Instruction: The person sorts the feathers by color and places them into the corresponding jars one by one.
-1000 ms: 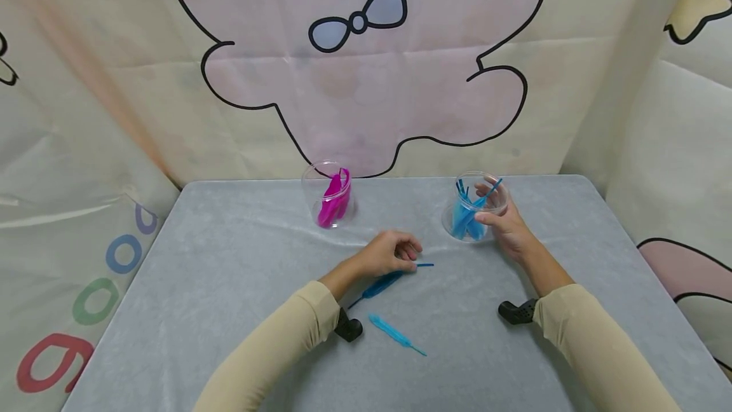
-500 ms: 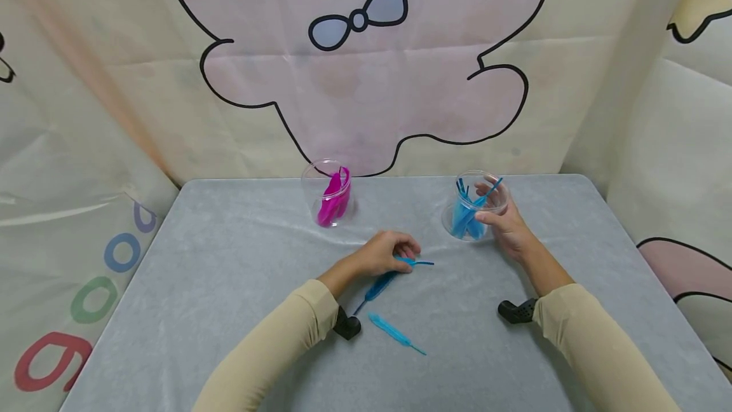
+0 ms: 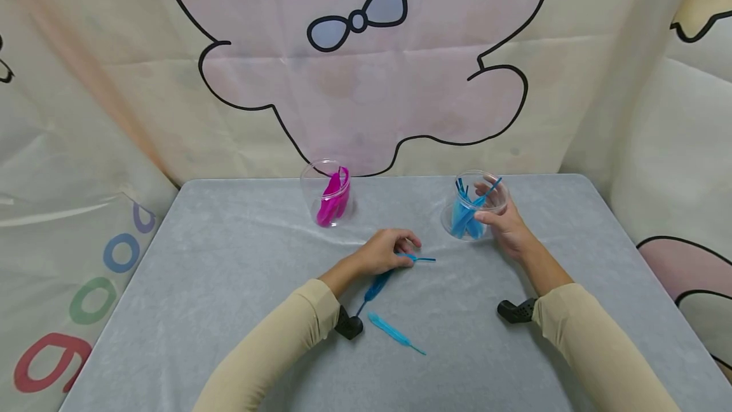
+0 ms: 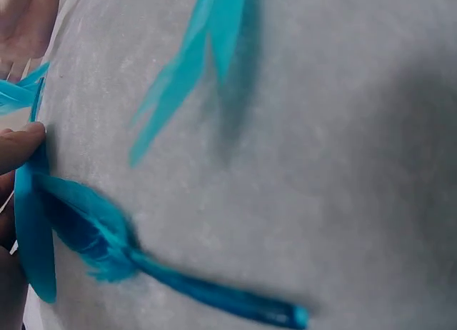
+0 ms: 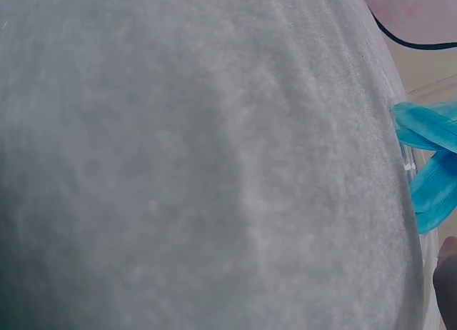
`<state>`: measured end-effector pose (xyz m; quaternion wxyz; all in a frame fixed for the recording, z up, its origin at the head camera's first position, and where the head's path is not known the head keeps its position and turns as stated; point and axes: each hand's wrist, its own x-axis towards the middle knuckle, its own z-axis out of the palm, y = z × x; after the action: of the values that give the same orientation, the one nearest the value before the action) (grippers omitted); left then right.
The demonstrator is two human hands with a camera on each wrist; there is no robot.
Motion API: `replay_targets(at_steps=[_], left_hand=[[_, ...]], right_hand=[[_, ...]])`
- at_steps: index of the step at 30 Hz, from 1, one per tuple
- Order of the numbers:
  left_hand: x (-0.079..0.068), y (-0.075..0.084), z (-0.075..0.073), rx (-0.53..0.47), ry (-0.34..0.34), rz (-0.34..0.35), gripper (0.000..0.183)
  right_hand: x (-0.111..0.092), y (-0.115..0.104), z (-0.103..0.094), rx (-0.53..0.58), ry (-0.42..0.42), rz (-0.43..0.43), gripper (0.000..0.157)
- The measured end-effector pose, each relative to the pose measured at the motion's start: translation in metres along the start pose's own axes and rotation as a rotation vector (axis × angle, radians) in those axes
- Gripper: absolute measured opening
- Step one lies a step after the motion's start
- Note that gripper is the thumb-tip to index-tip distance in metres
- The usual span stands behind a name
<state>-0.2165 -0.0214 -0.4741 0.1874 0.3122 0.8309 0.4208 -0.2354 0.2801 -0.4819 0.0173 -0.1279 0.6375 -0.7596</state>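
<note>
My left hand point(image 3: 384, 252) pinches a blue feather point(image 4: 34, 237) between thumb and fingers, low over the table, its stem pointing right. Under that hand is a second, darker blue feather point(image 3: 377, 286), its stem towards the wrist; the left wrist view shows its vane touching or crossing the pinched one. A lighter blue feather point(image 3: 394, 332) lies nearer the front. My right hand point(image 3: 511, 232) grips a clear plastic cup point(image 3: 448, 216) from its right side. Several blue feathers point(image 3: 467, 218) stand in this cup, stems up, and show at the edge of the right wrist view.
At the back left stands another clear cup point(image 3: 310, 191) with pink feathers point(image 3: 333, 201) in it. A grey cloth point(image 3: 229, 259) covers the table. Printed fabric walls point(image 3: 366, 94) rise behind and at both sides.
My left hand's feather has lifted slightly, and more of its blue shows past the thumb. The darker feather's stem has swung a little to the right. My right hand stays on the cup.
</note>
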Motion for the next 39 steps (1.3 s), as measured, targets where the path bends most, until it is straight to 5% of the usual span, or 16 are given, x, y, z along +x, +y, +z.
replay_targets(at_steps=[18,39], left_hand=[[0.008,0.011,-0.007,-0.066,0.173,-0.007,0.01],[0.041,0.053,-0.016,-0.212,0.318,0.024,0.01]], right_hand=[[0.002,0.001,-0.003,0.018,-0.007,-0.017,0.073],[0.004,0.001,-0.003,0.011,-0.008,-0.012,0.072]])
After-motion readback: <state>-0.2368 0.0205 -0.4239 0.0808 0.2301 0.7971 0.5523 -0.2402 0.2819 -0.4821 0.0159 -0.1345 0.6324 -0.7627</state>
